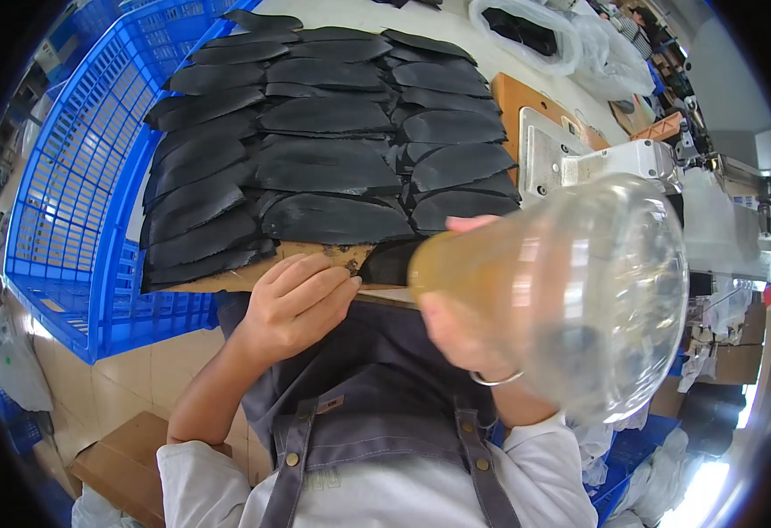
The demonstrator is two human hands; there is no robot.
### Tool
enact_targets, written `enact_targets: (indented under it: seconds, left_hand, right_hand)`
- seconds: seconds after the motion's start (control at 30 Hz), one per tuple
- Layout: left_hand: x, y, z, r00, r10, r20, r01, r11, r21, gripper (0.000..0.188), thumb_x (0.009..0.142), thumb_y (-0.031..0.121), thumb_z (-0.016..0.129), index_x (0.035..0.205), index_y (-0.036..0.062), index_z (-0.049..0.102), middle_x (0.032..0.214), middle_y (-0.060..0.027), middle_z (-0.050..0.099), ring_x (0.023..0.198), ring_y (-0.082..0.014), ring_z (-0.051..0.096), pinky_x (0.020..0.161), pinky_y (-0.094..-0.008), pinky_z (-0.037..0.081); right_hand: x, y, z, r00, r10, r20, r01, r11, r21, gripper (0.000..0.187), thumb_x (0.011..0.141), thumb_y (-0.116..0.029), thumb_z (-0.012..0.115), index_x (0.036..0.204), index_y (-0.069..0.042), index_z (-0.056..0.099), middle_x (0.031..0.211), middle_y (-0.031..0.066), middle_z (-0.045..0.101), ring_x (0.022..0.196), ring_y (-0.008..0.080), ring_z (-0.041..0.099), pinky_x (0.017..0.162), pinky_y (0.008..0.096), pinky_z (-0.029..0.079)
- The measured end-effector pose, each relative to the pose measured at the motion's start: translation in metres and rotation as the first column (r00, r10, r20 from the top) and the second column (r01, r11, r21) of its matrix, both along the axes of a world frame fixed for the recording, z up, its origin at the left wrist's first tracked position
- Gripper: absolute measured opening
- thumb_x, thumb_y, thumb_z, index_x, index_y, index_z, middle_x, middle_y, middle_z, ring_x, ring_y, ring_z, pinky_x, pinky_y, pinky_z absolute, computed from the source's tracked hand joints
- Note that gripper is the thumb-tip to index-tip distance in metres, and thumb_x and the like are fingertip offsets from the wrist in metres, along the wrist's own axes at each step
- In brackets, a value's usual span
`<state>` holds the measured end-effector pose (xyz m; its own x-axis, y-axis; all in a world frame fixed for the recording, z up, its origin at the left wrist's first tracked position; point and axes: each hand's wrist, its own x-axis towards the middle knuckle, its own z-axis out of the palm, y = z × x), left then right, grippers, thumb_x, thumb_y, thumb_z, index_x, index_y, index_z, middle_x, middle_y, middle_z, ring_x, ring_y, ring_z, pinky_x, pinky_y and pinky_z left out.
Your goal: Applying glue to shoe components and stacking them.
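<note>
My right hand (457,333) grips the narrow end of a clear plastic container (610,290) with yellowish contents. It is tilted, with its wide end close to the view, and a little blurred. At the table's front edge my left hand (302,299) is closed, fingertips pinched together. Whatever they hold, if anything, is hidden. Right beside those fingertips lies a dark curved piece (390,261), partly covered by the container. Beyond both hands, overlapping black curved flat pieces (328,167) are laid in three columns on the brown board (218,282).
A blue plastic basket (95,202) stands at the left. To the right is a white and metal machine (614,163) on an orange-brown base. A clear plastic bag (570,48) lies at the back right. A cardboard box (126,466) sits on the floor at lower left.
</note>
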<state>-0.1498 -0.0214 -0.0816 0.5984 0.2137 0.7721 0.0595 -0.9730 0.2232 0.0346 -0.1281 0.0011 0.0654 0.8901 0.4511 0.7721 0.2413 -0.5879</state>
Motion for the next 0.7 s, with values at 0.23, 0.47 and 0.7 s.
enact_targets:
  seconds: [0.23, 0.47, 0.7]
  left_hand:
    - [0.01, -0.008, 0.026, 0.986, 0.086, -0.142, -0.095, 0.994, -0.059, 0.017, 0.061, 0.006, 0.072, 0.073, 0.0053, 0.061, 0.08, -0.0033, 0.056, 0.073, -0.0201, 0.057, 0.062, -0.0301, 0.048]
    - [0.06, -0.021, 0.054, 0.968, 0.021, -0.25, -0.04, 0.997, -0.07, 0.026, 0.059, 0.014, 0.079, 0.07, 0.007, 0.056, 0.074, -0.0028, 0.055, 0.062, -0.0202, 0.051, 0.054, -0.0334, 0.042]
    - [0.11, -0.021, 0.058, 0.902, -0.163, -0.401, 0.016, 0.939, -0.345, 0.032, 0.062, 0.017, 0.079, 0.078, 0.0073, 0.053, 0.077, -0.0044, 0.051, 0.07, -0.0226, 0.051, 0.059, -0.0332, 0.044]
  right_hand:
    - [0.093, -0.057, -0.035, 0.873, -0.443, -0.203, 0.487, 0.806, 0.335, 0.069, 0.082, -0.014, 0.061, 0.138, -0.002, 0.022, 0.117, 0.0242, 0.05, 0.105, 0.0318, 0.055, 0.091, 0.0427, 0.047]
    - [0.131, -0.056, -0.071, 0.158, 0.153, -0.975, 0.605, 0.765, 0.218, 0.053, 0.088, -0.027, 0.051, 0.136, -0.011, 0.034, 0.119, 0.0208, 0.05, 0.113, 0.0388, 0.05, 0.092, 0.0493, 0.045]
    - [0.134, -0.061, -0.073, 0.074, 0.135, -0.988, 0.522, 0.839, 0.154, 0.048, 0.09, -0.033, 0.05, 0.13, -0.008, 0.041, 0.124, 0.0216, 0.049, 0.117, 0.0378, 0.048, 0.098, 0.051, 0.04]
